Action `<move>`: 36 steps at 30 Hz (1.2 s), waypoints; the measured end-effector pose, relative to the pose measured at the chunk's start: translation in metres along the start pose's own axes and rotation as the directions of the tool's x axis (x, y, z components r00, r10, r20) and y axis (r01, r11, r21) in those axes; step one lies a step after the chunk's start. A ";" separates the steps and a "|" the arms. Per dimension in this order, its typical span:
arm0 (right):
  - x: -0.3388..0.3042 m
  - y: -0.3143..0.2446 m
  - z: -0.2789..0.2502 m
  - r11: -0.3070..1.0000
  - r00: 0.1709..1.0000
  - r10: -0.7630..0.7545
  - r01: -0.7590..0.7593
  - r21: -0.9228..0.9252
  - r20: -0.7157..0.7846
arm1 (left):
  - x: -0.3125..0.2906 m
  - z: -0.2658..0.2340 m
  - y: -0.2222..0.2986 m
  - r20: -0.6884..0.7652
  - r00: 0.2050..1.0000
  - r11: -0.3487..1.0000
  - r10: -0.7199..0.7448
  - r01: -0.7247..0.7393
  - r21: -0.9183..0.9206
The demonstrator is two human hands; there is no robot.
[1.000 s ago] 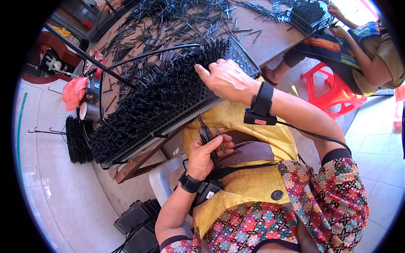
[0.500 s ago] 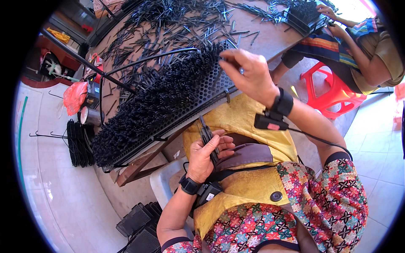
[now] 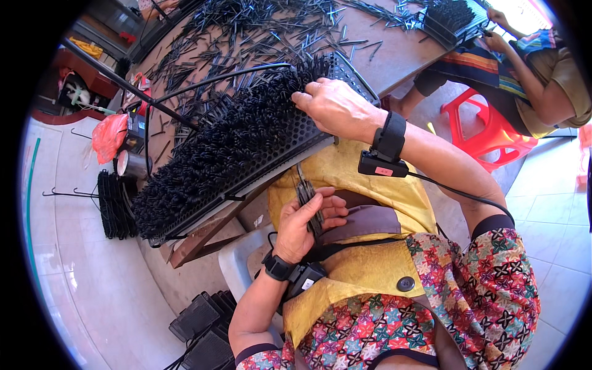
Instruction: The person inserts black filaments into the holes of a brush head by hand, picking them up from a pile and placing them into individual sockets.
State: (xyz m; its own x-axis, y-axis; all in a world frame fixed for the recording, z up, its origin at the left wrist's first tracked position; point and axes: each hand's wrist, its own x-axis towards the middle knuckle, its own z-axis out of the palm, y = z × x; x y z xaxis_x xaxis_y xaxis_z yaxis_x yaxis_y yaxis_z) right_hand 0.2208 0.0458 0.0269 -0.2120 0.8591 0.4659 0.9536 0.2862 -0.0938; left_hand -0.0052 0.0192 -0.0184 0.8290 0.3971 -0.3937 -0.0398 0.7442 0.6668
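Note:
My left hand [image 3: 298, 227] is closed round a bundle of thin dark strips [image 3: 305, 192], held upright in front of the yellow apron [image 3: 357, 172]. Along the table edge, at a slant, lies a black perforated tray [image 3: 300, 150]. Dense rows of small black looped pieces [image 3: 228, 139] stand up from its holes. My right hand [image 3: 342, 111] is over the tray's right part, its bent fingertips pressed together against the edge of these pieces. Whatever those fingertips grip is too small and hidden to name.
Loose dark strips [image 3: 246, 31] lie heaped over the brown table [image 3: 394, 58]. Black metal rods [image 3: 117, 80] cross the tray's left side. At the far right a co-worker [image 3: 542, 86] handles a similar tray [image 3: 453, 24] beside a red stool [image 3: 487, 132]. Black racks [image 3: 117, 203] hang at left.
My right hand has come down and left onto the black pieces, its fingers closing in. The tray has shifted slightly. My left hand keeps its hold on the strips.

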 end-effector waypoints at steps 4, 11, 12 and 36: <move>-0.016 -0.019 -0.004 0.965 0.987 0.143 -0.123 0.230 -0.072 | 0.000 0.000 0.001 0.065 0.998 1.000 -0.004 0.005 -0.023; -0.047 -0.056 -0.014 0.337 0.864 0.266 -0.498 0.799 0.426 | 0.000 0.002 0.002 0.200 0.979 0.999 -0.033 0.034 -0.004; -0.050 -0.059 -0.015 0.312 0.850 0.295 -0.517 0.797 0.437 | 0.000 0.003 0.002 0.192 0.981 0.999 -0.032 0.035 -0.013; -0.001 -0.008 0.007 0.978 0.914 -0.055 0.131 0.163 -0.402 | 0.000 0.003 0.001 0.096 0.994 0.999 -0.051 0.052 -0.003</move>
State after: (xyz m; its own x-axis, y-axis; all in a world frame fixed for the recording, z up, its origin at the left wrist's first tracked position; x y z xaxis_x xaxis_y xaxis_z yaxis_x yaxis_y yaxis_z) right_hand 0.2116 0.0455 0.0214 -0.1603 0.5984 0.7850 0.8701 0.4611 -0.1738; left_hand -0.0037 0.0187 -0.0159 0.8799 0.3047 -0.3646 0.0019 0.7651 0.6438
